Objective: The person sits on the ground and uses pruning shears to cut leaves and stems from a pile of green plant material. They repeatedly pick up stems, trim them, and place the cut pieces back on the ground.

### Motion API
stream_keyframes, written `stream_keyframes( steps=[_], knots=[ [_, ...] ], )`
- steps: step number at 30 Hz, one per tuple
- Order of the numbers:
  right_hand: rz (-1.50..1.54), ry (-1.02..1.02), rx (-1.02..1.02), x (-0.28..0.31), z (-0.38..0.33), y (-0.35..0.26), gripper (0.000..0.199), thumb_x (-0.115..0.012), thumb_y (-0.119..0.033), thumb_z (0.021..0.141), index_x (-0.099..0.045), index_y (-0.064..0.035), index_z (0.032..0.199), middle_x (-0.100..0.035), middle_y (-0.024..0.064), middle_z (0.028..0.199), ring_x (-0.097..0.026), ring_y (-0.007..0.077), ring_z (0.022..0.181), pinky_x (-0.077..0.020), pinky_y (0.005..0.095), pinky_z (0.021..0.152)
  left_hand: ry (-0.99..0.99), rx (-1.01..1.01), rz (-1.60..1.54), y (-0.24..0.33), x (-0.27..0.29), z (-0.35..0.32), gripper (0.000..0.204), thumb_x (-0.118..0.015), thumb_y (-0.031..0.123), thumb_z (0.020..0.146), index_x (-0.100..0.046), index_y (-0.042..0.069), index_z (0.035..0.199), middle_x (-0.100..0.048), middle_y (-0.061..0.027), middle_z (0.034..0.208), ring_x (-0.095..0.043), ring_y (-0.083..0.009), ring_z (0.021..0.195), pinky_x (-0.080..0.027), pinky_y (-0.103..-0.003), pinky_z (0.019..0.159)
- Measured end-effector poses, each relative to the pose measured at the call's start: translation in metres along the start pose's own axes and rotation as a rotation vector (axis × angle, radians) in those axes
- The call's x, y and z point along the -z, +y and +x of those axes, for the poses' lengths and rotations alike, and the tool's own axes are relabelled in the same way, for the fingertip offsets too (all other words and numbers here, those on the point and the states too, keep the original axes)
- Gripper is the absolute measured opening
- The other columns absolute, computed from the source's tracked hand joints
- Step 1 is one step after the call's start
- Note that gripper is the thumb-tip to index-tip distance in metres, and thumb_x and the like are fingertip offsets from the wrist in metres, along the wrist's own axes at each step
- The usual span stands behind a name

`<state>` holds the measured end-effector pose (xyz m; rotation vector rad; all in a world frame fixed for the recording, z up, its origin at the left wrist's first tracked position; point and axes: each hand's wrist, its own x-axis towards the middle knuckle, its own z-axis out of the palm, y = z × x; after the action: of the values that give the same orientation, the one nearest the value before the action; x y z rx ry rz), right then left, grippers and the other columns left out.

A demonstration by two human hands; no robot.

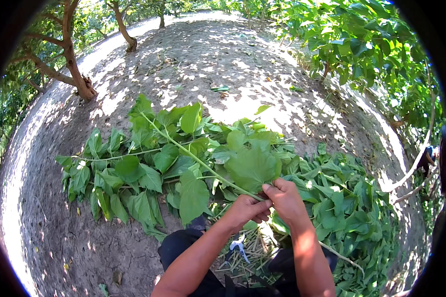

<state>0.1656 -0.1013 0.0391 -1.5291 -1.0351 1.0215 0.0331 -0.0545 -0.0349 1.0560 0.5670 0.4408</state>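
Note:
My left hand [248, 210] is closed round the lower end of a leafy green branch [198, 161], which slants up and away to the left. Right beside it, my right hand [285, 200] pinches at the base of a large green leaf [254, 167]; the exact grip on its stalk is hidden by the fingers. Beyond and to the left of my hands lies a heap of leafy cut branches [129, 171]. A broad pile of loose green leaves [352, 218] spreads to the right. Pruning shears [239, 246] lie below my hands, between my legs.
Bare cut stems [257, 257] are scattered around the shears. A thin pale stem [344, 256] sticks out by my right forearm. Tree trunks [79, 74] stand at the far left, and leafy bushes [352, 44] at the far right. Dry soil [183, 64] with dappled sunlight stretches ahead.

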Motion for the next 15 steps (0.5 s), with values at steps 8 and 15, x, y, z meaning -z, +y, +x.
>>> stream_keyframes(
  steps=[8, 15],
  knots=[
    [0.101, 0.127, -0.017, 0.003, -0.014, -0.004, 0.017, -0.053, -0.010, 0.093, -0.061, 0.0046, 0.094, -0.063, 0.0064, 0.078, -0.057, 0.0122, 0.071, -0.0456, 0.0276, 0.065, 0.225, -0.087, -0.277, 0.016, 0.016, -0.005, 0.027, -0.061, 0.025, 0.092, -0.056, 0.001, 0.104, -0.065, -0.0099, 0.083, -0.066, -0.0181, 0.073, -0.055, -0.029, 0.062],
    [0.110, 0.183, -0.018, 0.015, -0.019, 0.004, 0.018, -0.052, -0.012, 0.094, -0.060, 0.0011, 0.085, -0.062, 0.0057, 0.073, -0.052, 0.0100, 0.062, -0.0405, 0.0258, 0.058, 0.325, -0.226, -0.499, 0.020, 0.025, -0.004, 0.024, -0.049, 0.016, 0.096, -0.048, 0.001, 0.115, -0.064, -0.0136, 0.096, -0.067, -0.0257, 0.089, -0.056, -0.034, 0.069]
  ],
)
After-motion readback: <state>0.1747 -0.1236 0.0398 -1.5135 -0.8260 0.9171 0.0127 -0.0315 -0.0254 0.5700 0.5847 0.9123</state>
